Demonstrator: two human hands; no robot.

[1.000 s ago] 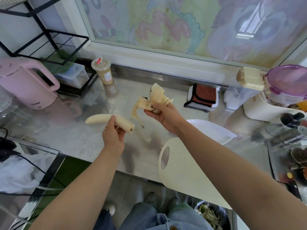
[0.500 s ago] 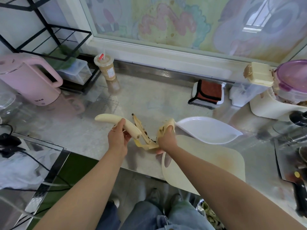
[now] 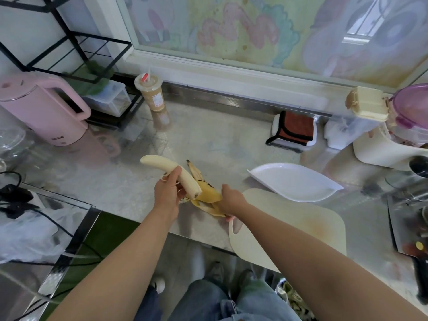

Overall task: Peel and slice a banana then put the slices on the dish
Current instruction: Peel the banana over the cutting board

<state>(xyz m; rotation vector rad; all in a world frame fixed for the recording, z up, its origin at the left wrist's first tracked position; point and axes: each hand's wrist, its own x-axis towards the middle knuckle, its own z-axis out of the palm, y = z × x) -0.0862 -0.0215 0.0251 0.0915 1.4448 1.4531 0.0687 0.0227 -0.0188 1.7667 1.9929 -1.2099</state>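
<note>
My left hand [image 3: 168, 194] grips the peeled banana [image 3: 169, 169] near its lower end and holds it tilted above the steel counter. The yellow banana peel [image 3: 206, 194] lies on the counter just right of that hand. My right hand [image 3: 232, 201] rests palm down on the peel's right end, fingers curled over it. The white leaf-shaped dish [image 3: 294, 184] stands empty to the right. A cream cutting board [image 3: 296, 228] lies in front of the dish, partly under my right forearm.
A pink kettle [image 3: 44, 112] and black wire rack [image 3: 76, 54] stand at the back left, beside a sealed drink cup [image 3: 151, 93]. A folded cloth [image 3: 294, 130] and lidded containers [image 3: 370, 107] sit at the back right. A cleaver [image 3: 414, 246] lies at the right edge.
My right hand came down from chest height with the peel and set it on the counter beside the board. My left hand kept hold of the banana.
</note>
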